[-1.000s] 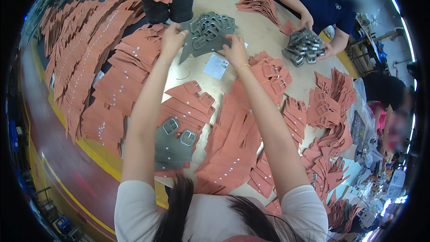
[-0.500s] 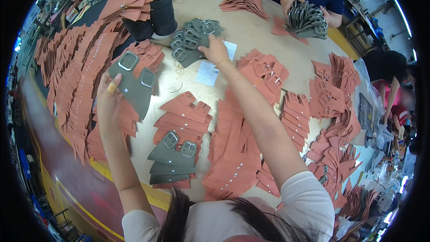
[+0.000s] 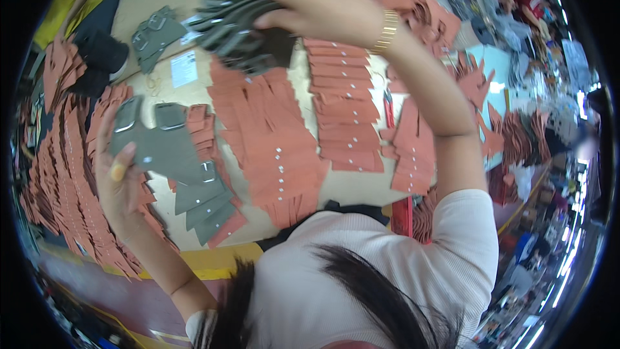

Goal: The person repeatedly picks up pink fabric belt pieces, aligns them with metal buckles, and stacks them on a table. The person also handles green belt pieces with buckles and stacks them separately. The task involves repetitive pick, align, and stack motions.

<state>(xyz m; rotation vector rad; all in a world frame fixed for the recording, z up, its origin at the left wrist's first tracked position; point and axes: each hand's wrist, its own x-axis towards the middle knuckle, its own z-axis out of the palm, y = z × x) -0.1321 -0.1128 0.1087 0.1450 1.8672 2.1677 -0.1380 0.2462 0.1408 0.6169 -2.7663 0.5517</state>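
Observation:
My left hand grips a flat grey-green leather-like panel with two metal buckles along its top edge. The thumb lies across its face; a yellowish wrap is on a digit. Raised over the table, my right hand is closed on a thick bundle of grey-green buckle panels, smeared by motion. Below the held panel, a fanned stack of grey-green panels rests on the table, partly hidden. Farther off lies a smaller pile of grey-green buckle panels, beside a white printed paper.
Salmon-coloured panels lie in a long row at the left, a broad middle pile and a column. Red-handled pliers sit right of that column. A black container stands far left. Other people are around the table.
My right hand has lifted the bundle off the far pile and swung it nearer and rightward. My left hand still holds its panel. The view has turned and shifted right.

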